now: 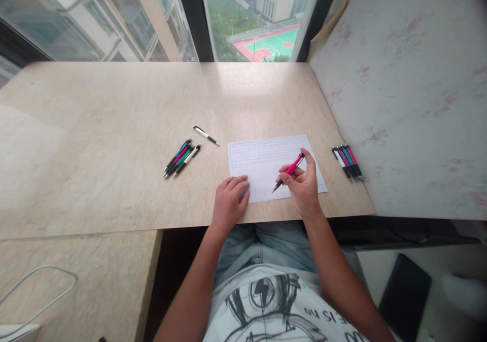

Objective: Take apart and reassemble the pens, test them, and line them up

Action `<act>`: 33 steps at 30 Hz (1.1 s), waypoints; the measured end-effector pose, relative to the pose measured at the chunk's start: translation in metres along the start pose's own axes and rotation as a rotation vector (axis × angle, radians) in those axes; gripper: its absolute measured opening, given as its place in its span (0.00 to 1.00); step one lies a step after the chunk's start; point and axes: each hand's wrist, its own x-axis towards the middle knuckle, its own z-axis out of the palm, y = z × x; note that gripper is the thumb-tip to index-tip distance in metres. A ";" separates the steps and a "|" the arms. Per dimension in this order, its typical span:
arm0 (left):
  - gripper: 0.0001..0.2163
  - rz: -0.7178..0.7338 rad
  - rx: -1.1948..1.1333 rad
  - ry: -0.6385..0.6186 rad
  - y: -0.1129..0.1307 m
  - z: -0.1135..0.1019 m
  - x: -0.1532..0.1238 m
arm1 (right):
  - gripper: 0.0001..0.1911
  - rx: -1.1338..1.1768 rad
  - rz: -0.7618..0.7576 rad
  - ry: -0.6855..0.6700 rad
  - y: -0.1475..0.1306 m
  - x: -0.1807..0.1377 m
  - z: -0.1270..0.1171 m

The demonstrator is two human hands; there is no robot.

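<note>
My right hand (302,182) holds a pink ballpoint pen (292,166) above the paper, its tip pointing down to the left and the index finger up at its clicker end. Whether the tip touches the sheet I cannot tell. Beneath it lies a white sheet of paper (262,182), its upper part covered with rows of small handwriting. My left hand (231,200) rests palm down at the sheet's lower left edge, fingers lightly curved and holding nothing.
Left of the paper are a white pen (206,135) and a bunch of coloured pens (179,159). Another row of pens (347,162) lies by the patterned wall (411,103). The desk (114,129) ends at a window; a white cable (49,267) curls at lower left.
</note>
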 end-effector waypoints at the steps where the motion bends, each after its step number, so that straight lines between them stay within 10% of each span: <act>1: 0.09 0.001 -0.001 0.000 0.000 0.000 0.000 | 0.49 0.004 0.001 -0.004 0.000 0.000 0.000; 8: 0.09 0.006 0.000 0.000 0.000 0.001 0.000 | 0.56 -0.037 0.078 -0.051 0.006 -0.004 -0.003; 19: 0.09 0.014 -0.011 0.010 0.000 0.000 0.000 | 0.09 -0.919 -0.149 -0.122 0.009 0.004 -0.018; 33: 0.10 0.011 -0.052 0.018 -0.003 0.000 0.001 | 0.08 -1.241 -0.258 -0.117 0.019 -0.003 -0.026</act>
